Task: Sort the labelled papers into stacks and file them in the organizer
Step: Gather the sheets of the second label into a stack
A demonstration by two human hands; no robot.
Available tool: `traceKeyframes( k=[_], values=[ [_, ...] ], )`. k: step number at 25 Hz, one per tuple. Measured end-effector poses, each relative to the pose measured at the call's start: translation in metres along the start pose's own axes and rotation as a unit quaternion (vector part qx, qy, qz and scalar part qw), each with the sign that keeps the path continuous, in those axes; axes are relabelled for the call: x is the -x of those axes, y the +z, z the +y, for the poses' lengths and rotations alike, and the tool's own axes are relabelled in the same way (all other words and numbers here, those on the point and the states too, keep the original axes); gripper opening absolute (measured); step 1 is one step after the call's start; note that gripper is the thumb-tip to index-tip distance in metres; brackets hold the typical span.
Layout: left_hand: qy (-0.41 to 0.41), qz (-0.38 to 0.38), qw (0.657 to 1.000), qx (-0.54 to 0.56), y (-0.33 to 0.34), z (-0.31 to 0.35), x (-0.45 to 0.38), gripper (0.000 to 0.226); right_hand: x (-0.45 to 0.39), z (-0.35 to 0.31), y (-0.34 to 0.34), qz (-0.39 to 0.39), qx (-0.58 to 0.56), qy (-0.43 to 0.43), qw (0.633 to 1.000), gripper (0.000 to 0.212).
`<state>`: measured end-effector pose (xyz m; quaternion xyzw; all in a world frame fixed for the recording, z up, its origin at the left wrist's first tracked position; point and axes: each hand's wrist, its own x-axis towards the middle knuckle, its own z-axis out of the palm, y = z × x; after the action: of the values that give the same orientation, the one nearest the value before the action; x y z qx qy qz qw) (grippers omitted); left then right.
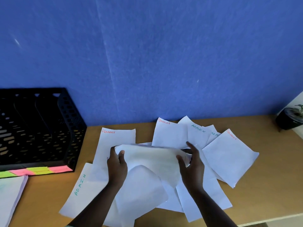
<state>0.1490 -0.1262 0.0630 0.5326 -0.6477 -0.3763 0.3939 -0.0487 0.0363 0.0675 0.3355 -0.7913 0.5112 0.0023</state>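
White labelled papers lie scattered over the wooden desk (270, 190). Both hands hold a curved bundle of sheets (150, 159) lifted above the pile. My left hand (116, 164) grips its left edge, thumb on top. My right hand (191, 164) holds its right edge with the fingers spread. A FINANCE sheet (114, 136) lies behind the left hand. Another FINANCE sheet (168, 133) and an ADMIN sheet (197, 133) lie at the back. A third FINANCE sheet (229, 156) lies at the right and an ADMIN sheet (78, 190) at the left. The black mesh organizer (65, 128) stands at the far left.
Pink, yellow and green sticky labels (39, 170) line the organizer's front base. A stack of papers (11, 197) lies at the left edge in front of it. A small potted plant (290, 118) stands at the back right corner. A blue wall rises behind the desk.
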Motion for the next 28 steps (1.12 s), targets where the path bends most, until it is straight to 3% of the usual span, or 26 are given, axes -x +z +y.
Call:
traceKeyframes(
  k=[5, 6, 9, 11, 13, 15, 18, 20, 22, 23, 25, 28],
  values=[
    [-0.079, -0.015, 0.996, 0.047, 0.006, -0.002, -0.015, 0.035, 0.004, 0.021, 0.004, 0.038, -0.104, 0.263, 0.958, 0.090],
    [-0.090, -0.019, 0.993, 0.072, 0.009, -0.005, -0.015, 0.037, 0.011, 0.023, 0.008, 0.016, -0.168, 0.313, 0.935, 0.084],
    [-0.141, -0.034, 0.977, 0.158, 0.018, -0.013, -0.008, 0.042, 0.025, 0.009, 0.016, -0.129, -0.401, 0.423, 0.802, 0.041],
    [-0.174, -0.061, 0.963, 0.195, 0.022, -0.024, 0.000, 0.041, 0.025, 0.004, 0.024, -0.158, -0.444, 0.408, 0.782, 0.038],
    [-0.213, -0.090, 0.950, 0.212, 0.021, -0.029, 0.009, 0.040, 0.017, 0.002, 0.030, -0.105, -0.442, 0.386, 0.803, 0.035],
    [-0.223, -0.069, 0.957, 0.173, 0.016, -0.028, 0.011, 0.040, 0.007, -0.002, 0.027, -0.066, -0.378, 0.369, 0.846, 0.022],
    [-0.123, -0.054, 0.991, 0.030, 0.010, -0.012, 0.004, 0.066, 0.001, 0.001, 0.014, -0.099, -0.250, 0.319, 0.909, 0.007],
    [-0.041, -0.150, 0.987, 0.028, 0.008, 0.008, -0.002, 0.072, 0.000, 0.000, 0.007, -0.150, -0.211, 0.292, 0.921, 0.008],
    [-0.030, -0.247, 0.967, 0.055, 0.009, 0.025, -0.010, 0.058, -0.002, -0.004, 0.004, -0.180, -0.217, 0.275, 0.919, 0.008],
    [-0.019, -0.262, 0.964, 0.051, 0.009, 0.030, -0.011, 0.047, -0.002, -0.007, 0.005, -0.181, -0.210, 0.257, 0.926, 0.007],
    [0.026, -0.218, 0.975, 0.031, 0.009, 0.036, -0.004, 0.028, -0.004, -0.013, 0.012, -0.144, -0.166, 0.201, 0.955, 0.004],
    [0.097, -0.097, 0.990, 0.036, 0.010, 0.050, 0.026, 0.027, 0.007, -0.033, 0.022, -0.058, -0.116, 0.122, 0.984, 0.011]
  ],
)
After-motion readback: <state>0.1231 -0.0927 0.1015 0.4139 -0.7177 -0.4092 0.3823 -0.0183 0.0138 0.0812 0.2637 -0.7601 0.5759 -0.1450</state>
